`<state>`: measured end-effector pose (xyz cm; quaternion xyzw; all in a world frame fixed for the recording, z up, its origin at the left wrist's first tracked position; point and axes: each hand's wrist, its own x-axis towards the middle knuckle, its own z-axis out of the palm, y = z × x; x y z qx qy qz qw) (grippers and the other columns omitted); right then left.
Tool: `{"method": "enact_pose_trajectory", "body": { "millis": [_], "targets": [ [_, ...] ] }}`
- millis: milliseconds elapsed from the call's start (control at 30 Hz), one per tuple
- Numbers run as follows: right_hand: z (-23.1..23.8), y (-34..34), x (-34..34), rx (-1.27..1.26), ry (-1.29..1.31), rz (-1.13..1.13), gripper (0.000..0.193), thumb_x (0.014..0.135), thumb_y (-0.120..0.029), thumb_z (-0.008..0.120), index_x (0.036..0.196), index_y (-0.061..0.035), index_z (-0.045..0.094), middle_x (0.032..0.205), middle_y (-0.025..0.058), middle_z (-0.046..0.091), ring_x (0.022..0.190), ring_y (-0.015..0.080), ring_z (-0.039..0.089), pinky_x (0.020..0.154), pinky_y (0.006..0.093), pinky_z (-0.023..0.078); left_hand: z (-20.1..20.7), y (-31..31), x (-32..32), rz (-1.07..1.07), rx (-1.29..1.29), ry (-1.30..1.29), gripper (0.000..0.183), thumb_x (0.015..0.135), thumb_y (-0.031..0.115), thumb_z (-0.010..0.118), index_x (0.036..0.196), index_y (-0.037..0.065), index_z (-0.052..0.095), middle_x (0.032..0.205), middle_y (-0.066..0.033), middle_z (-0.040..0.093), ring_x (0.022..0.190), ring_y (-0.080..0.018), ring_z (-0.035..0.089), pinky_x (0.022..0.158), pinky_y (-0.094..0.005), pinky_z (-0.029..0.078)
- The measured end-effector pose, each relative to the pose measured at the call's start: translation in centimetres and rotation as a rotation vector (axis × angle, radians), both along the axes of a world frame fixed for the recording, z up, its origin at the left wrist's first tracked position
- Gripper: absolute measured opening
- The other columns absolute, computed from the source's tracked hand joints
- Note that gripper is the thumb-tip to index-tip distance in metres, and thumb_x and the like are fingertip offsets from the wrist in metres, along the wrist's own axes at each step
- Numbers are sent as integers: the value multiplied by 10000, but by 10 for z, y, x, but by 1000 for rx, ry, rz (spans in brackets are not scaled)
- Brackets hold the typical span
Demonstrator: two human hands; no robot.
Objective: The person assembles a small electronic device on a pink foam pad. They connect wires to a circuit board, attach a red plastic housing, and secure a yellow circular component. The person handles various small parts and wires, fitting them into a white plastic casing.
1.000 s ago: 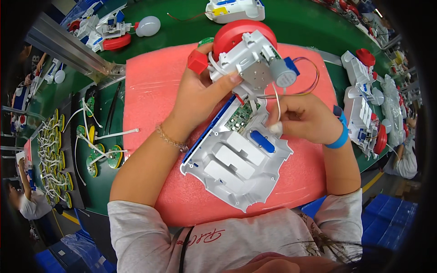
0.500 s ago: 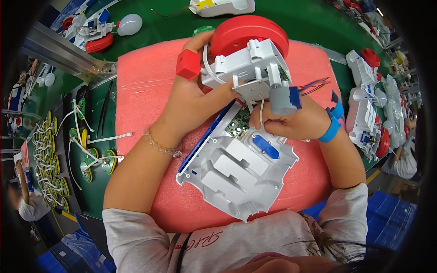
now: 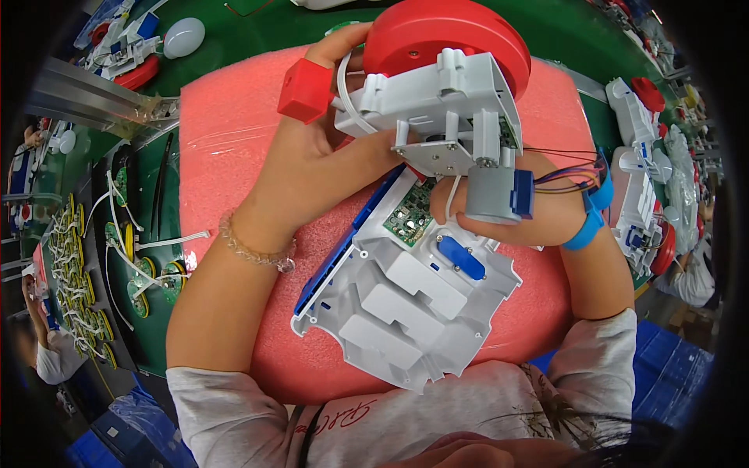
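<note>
My left hand grips a white plastic frame that carries a big red disc, a red cube and a grey motor. Its thumb presses near a small metal plate. Below lies an open white housing shell, inner side up, with a green circuit board and a blue oval piece. Beneath the motor, my right hand is closed on a thin white cable beside the board; its fingertips are partly hidden. Coloured wires from the motor pass over the right wrist.
A pink foam pad lies under the shell on a green table. Several round boards with white cables sit at the left, beside a metal post. Similar white-and-red assemblies stand at the right. Other people are at the sides.
The held frame appears larger and nearer, its motor slightly farther right and lower. The coloured wires now reach across my right wrist. Both hands keep their holds.
</note>
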<state>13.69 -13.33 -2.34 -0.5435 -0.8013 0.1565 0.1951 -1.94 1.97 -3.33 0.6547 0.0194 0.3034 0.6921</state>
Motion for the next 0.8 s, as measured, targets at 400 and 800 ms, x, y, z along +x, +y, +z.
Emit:
{"method": "enact_pose_trajectory", "body": {
  "millis": [400, 800],
  "targets": [
    [29, -10, -37, -97, 66, -274, 164, 746, -87, 511, 891, -31, 564, 845, 131, 587, 762, 294, 571, 658, 360, 469, 7, -2, -3, -40, 5, 15, 733, 672, 24, 630, 1283, 30, 226, 1176, -115, 389, 1091, -184, 418, 906, -320, 367],
    [37, -22, -46, 86, -273, -197, 240, 715, -44, 527, 943, -59, 601, 949, 112, 594, 872, 276, 563, 726, 368, 454, 5, -3, -7, -49, 132, 27, 784, 668, 104, 670, 1300, 66, 206, 1221, -117, 376, 1120, -210, 404, 918, -348, 362]
  ]
}}
